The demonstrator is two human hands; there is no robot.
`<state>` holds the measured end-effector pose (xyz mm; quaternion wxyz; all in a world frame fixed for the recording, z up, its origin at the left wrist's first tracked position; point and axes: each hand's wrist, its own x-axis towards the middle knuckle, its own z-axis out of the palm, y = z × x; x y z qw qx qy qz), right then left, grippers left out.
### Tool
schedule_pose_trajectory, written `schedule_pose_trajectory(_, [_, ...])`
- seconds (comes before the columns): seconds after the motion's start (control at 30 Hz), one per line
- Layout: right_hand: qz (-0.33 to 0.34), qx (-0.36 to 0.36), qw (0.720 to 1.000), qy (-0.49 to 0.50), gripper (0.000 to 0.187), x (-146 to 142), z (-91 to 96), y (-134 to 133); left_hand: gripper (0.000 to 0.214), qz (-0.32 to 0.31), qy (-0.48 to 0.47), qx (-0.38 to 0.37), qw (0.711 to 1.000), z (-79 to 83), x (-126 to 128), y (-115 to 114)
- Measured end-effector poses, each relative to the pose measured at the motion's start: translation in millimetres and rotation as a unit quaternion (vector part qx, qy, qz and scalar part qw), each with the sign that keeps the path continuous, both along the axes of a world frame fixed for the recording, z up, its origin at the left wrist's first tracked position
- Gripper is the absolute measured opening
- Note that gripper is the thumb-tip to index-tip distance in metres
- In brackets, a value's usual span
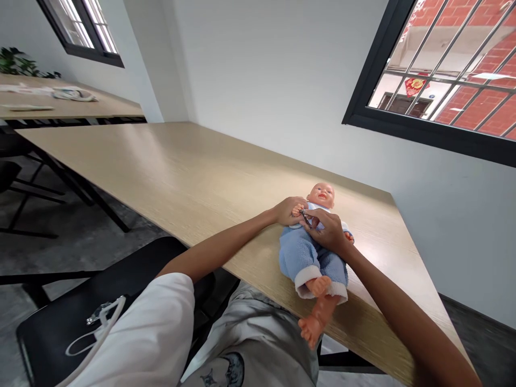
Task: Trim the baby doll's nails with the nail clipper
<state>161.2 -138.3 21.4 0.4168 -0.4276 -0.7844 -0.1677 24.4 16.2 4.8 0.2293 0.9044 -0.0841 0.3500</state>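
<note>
A baby doll (300,250) in fuzzy blue trousers with white cuffs lies on its back on the table, head toward the wall and bare feet past the near edge. My left hand (287,211) is closed around the doll's small hand (297,210) and holds it up beside its chest. In my right hand (331,231) is a small metal nail clipper (306,219), its tip at the doll's fingers. Whether the jaws touch a fingertip is too small to tell. My right hand covers part of the doll's chest.
The light wooden table (169,166) runs along a white wall, below a barred window (443,75). A black chair (52,333) with a white cable (108,322) on it stands at my left. Another table (116,105) with white items stands farther back.
</note>
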Motion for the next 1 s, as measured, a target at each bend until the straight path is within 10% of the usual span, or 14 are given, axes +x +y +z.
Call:
schedule_pose_trajectory(0.63, [0.019,-0.047,0.998,-0.024,0.016,-1,-0.8,-1,0.027,0.024,0.045,0.016,0.999,-6.1,0,1])
schedule_pose_trajectory(0.8, [-0.038,-0.048,0.991,0.123,0.020,-10,3.9,-1,0.038,0.034,0.039,-0.001,0.999,-4.8,-3,-1])
schedule_pose_trajectory(1.0, [-0.091,-0.218,0.965,0.114,0.041,5,38.8,-9,0.055,0.000,-0.045,-0.064,0.997,1.3,-2,-6])
